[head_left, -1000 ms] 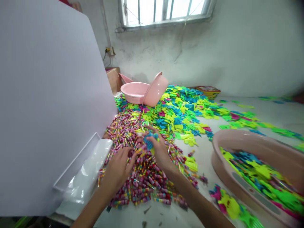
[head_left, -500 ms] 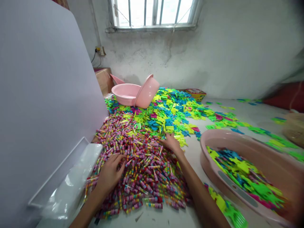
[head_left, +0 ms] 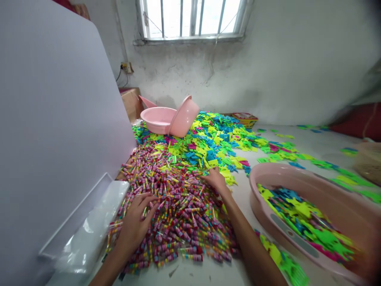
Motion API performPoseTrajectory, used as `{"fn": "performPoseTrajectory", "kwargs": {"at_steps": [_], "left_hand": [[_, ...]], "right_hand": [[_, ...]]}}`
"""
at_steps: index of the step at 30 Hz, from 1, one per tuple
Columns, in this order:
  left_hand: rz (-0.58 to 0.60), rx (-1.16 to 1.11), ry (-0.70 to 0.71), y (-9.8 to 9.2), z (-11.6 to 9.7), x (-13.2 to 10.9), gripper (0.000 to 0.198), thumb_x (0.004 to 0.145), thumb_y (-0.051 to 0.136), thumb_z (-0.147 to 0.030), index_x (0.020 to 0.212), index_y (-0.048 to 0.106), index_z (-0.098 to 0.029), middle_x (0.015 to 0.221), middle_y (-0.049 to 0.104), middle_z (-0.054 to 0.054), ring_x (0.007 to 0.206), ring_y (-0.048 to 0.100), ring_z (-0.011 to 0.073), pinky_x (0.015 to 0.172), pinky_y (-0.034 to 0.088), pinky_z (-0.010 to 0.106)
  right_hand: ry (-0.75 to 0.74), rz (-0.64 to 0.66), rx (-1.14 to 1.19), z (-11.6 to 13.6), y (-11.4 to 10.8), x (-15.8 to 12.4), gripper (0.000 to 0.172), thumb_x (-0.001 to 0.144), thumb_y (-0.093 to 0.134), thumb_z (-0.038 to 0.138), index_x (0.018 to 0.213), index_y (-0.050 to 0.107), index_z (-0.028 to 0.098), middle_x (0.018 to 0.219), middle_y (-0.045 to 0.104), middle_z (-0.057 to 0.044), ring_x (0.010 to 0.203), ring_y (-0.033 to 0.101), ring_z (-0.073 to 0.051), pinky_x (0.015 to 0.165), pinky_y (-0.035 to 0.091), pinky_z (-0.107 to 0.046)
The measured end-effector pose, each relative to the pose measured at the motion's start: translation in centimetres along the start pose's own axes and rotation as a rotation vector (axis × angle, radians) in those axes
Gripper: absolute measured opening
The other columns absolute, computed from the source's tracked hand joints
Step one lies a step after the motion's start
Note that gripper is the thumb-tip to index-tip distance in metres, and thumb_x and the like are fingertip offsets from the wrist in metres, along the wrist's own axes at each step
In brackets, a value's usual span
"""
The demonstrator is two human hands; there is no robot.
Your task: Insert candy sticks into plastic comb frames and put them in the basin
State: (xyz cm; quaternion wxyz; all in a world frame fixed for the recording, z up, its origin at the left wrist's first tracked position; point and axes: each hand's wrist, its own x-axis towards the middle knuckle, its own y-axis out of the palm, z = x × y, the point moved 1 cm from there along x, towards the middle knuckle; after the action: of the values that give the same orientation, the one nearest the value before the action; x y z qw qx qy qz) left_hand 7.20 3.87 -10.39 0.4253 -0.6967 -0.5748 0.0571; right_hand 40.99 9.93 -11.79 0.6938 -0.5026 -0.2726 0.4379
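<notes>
A wide heap of small pink-and-purple tubes with multicoloured segments [head_left: 178, 214], looking like stacking crayons, spreads over the surface in front of me. My left hand [head_left: 138, 218] rests on the left side of this heap, its fingers stretched and apart, with some tubes showing between thumb and fingers. My right hand [head_left: 216, 180] is at the heap's far right edge, beside flat yellow, green and blue plastic pieces [head_left: 212, 153]. Its fingers are bent together, and whatever is at their tips is too small to make out.
To the right stands a large pink tub [head_left: 279, 171] holding more flat plastic pieces. Behind the heap are a pink basin [head_left: 157, 126] and a tilted one [head_left: 184, 117]. Clear plastic bags [head_left: 89, 234] lie left, against a white panel [head_left: 65, 119]. A colourful box [head_left: 245, 119] sits by the wall.
The view has tilted up slightly. My left hand's fingers have spread a little over the tubes; my right hand has hardly moved.
</notes>
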Motion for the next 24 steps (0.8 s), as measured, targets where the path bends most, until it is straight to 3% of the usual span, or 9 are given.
{"fn": "performPoseTrajectory", "kwargs": {"at_steps": [4,7,9,12,15,20,24], "left_hand": [[-0.015,-0.157,-0.135,-0.3,-0.4,-0.4,0.027,0.094,0.052,-0.042,0.110,0.061,-0.022,0.115,0.066,0.008,0.110,0.061,0.0238,0.100,0.045,0.042],[-0.085,-0.334,-0.233,-0.8,-1.1,-0.1,0.029,0.095,0.048,-0.043,0.111,0.056,-0.021,0.108,0.067,0.007,0.099,0.064,0.0211,0.091,0.049,0.036],[-0.116,-0.417,-0.288,-1.0,-1.9,0.5,0.029,0.096,0.044,-0.043,0.110,0.055,-0.020,0.092,0.066,0.004,0.085,0.064,0.0188,0.081,0.051,0.032],[-0.084,-0.418,-0.367,-0.9,-2.9,1.5,0.031,0.095,0.041,-0.042,0.110,0.057,-0.019,0.072,0.059,-0.001,0.067,0.059,0.0172,0.064,0.048,0.029],[-0.003,-0.337,-0.353,-0.6,-3.3,2.2,0.029,0.090,0.048,-0.041,0.101,0.063,-0.019,0.077,0.063,0.001,0.072,0.060,0.0187,0.066,0.047,0.030],[0.005,-0.312,-0.343,-0.4,-2.1,0.9,0.026,0.089,0.049,-0.039,0.098,0.065,-0.020,0.098,0.068,0.005,0.096,0.063,0.0221,0.088,0.048,0.035],[0.015,-0.351,-0.391,-0.5,-0.9,-0.8,0.030,0.090,0.051,-0.043,0.105,0.060,-0.019,0.101,0.069,0.006,0.094,0.064,0.0215,0.087,0.048,0.035]], "right_hand": [[-0.040,-0.096,0.132,0.3,-3.1,-0.5,0.043,0.079,0.067,0.037,0.112,0.063,0.011,0.129,0.054,-0.022,0.105,0.063,-0.033,0.087,0.045,-0.039],[-0.181,-0.146,0.306,1.5,-5.5,-1.7,0.042,0.079,0.064,0.035,0.117,0.060,0.016,0.118,0.064,-0.014,0.102,0.063,-0.028,0.086,0.046,-0.036],[-0.298,-0.146,0.424,3.1,-6.2,-2.9,0.037,0.083,0.056,0.035,0.116,0.061,0.019,0.112,0.067,-0.008,0.093,0.064,-0.023,0.080,0.048,-0.032],[-0.479,-0.074,0.593,6.0,-5.6,-4.9,0.032,0.086,0.051,0.038,0.108,0.064,0.020,0.103,0.069,-0.003,0.083,0.064,-0.020,0.074,0.049,-0.030],[-0.614,0.018,0.619,8.0,-3.8,-6.3,0.028,0.089,0.051,0.039,0.104,0.067,0.022,0.099,0.069,-0.002,0.088,0.064,-0.021,0.081,0.048,-0.031],[-0.468,0.034,0.345,8.1,-1.1,-6.5,0.031,0.080,0.070,0.039,0.106,0.068,0.022,0.117,0.062,-0.011,0.097,0.064,-0.028,0.087,0.045,-0.037],[-0.459,0.072,0.292,8.1,-0.7,-6.3,0.030,0.080,0.070,0.028,0.108,0.064,0.018,0.114,0.065,-0.012,0.106,0.061,-0.030,0.089,0.044,-0.037]]}}
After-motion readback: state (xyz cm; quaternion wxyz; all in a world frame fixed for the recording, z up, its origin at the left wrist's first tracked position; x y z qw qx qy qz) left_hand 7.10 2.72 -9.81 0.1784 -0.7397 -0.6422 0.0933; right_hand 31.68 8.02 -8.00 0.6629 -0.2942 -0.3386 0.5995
